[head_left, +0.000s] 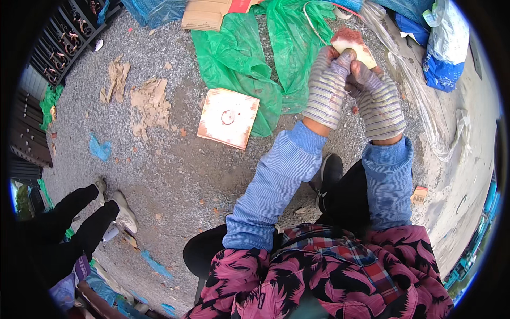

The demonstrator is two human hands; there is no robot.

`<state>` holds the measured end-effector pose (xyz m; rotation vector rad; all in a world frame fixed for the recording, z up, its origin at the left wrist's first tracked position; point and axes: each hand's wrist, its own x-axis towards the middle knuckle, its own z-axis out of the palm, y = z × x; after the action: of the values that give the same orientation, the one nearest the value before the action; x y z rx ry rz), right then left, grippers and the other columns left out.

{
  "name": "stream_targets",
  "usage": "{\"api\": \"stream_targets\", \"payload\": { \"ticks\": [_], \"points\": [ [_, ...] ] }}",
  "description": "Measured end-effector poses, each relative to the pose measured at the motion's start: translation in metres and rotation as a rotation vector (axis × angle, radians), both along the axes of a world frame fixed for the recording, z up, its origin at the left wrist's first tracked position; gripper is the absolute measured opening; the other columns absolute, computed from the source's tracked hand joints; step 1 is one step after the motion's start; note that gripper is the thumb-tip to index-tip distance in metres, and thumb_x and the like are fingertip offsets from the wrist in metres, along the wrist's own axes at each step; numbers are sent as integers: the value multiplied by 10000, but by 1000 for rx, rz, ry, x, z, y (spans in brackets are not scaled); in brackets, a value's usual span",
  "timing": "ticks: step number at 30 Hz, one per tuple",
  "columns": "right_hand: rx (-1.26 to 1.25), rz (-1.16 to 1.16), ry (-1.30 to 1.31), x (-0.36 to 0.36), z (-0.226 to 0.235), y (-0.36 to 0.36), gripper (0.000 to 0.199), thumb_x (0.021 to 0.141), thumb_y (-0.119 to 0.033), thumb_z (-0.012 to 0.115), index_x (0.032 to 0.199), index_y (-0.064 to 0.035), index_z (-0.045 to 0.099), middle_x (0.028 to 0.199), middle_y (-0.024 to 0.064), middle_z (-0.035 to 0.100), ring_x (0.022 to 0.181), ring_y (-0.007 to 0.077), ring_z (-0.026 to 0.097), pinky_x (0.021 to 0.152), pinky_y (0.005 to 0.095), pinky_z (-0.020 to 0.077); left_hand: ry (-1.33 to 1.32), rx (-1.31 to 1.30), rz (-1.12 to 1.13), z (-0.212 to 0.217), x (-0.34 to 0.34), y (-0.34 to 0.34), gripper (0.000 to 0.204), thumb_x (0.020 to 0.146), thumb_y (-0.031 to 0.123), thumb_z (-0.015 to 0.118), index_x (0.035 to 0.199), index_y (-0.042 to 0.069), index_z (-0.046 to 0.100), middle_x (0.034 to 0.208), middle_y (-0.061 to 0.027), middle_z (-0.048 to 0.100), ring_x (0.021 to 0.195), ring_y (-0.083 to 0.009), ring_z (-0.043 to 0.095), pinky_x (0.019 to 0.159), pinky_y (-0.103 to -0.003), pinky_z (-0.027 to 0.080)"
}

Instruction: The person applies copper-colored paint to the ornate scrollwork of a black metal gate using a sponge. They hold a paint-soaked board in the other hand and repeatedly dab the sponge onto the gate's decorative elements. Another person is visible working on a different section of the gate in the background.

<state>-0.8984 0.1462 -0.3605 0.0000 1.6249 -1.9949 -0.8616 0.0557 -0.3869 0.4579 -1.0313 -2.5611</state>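
Observation:
Above the gravel, both of my hands meet around a small cream block [362, 52] with a rough, reddish-brown end; it looks like a stained sponge. My left hand [326, 87], in a striped fingerless glove, is closed with its thumb on the block's near side. Gloved the same way, my right hand [378, 101] is also closed at the block's lower edge; some of its fingers are hidden. Left of my hands lies a square, whitish board [228, 118] with reddish edges and a small round mark, partly over green plastic sheeting [236, 53].
Cardboard [204, 16] lies at the far edge. Torn brown paper [150, 106] is on the gravel at left. Another person's legs [90, 223] stand at lower left. Clear plastic wrap [414, 80] and a blue-and-white bag [446, 53] lie at right. Dark metal railings [66, 40] are at upper left.

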Motion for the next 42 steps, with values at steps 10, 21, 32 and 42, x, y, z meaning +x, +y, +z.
{"api": "stream_targets", "payload": {
  "ticks": [10, 21, 32, 42],
  "points": [
    [-151, 96, -134, 37, -84, -81, 354, 694, -143, 683, 991, -27, 528, 871, 35, 590, 776, 129, 574, 657, 218, 448, -651, 82, 1010, -136, 165, -67, 191, 760, 177, 581, 900, 87, 487, 782, -5, 516, 734, -115, 495, 624, -247, 410],
    [84, 215, -75, 91, -237, -153, 417, 681, -70, 678, 1026, 47, 475, 933, 97, 571, 818, 158, 548, 726, 243, 454, -868, 273, 892, -249, 237, -74, 235, 793, 234, 563, 893, 37, 488, 709, -20, 487, 579, -117, 437, 495, -262, 389],
    [18, 57, -131, 89, -254, -149, 375, 654, -67, 683, 978, 10, 511, 899, 60, 573, 781, 125, 536, 694, 232, 429, -574, 260, 791, -235, 219, -77, 387, 782, 261, 594, 1044, 6, 469, 924, -82, 547, 790, -180, 541, 683, -303, 459],
    [-198, 110, 16, 53, -105, -175, 504, 670, -130, 678, 1112, -39, 454, 744, 56, 575, 515, 108, 493, 465, 210, 412, -257, 360, 861, -173, 204, -96, 557, 802, 258, 567, 1218, -27, 331, 1167, -124, 435, 1047, -228, 457, 888, -356, 398]
  ]
}}
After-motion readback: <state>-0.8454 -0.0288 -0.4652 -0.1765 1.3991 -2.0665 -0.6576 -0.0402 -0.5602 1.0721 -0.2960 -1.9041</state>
